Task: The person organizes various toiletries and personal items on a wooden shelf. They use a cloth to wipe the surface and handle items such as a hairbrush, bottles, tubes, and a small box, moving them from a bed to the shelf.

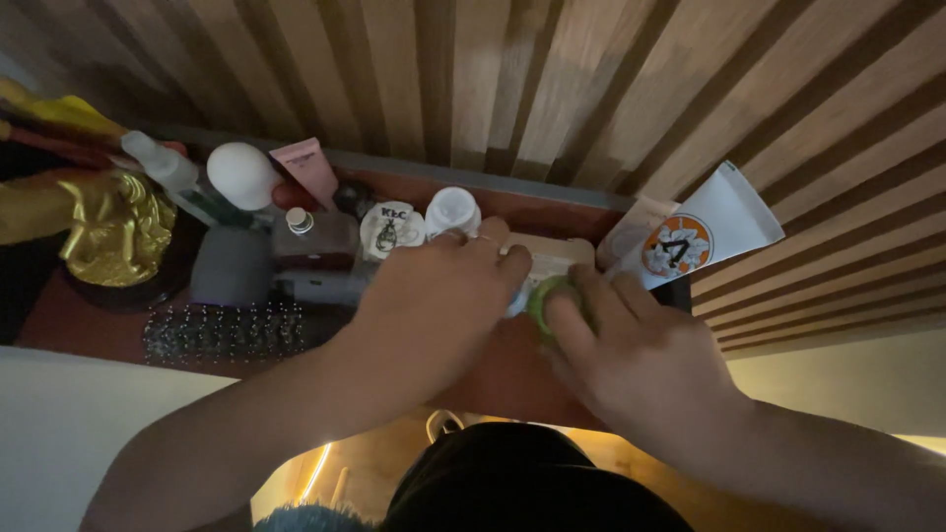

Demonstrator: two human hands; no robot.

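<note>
While left hand [434, 291] steadies, right hand [631, 360] grips green jar [548, 296].

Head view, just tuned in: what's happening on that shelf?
A person has both hands on a crowded reddish shelf. The right hand grips a small green round thing, and the left hand rests beside it by a white bottle. A hairbrush and a white tube lie nearby.
</note>
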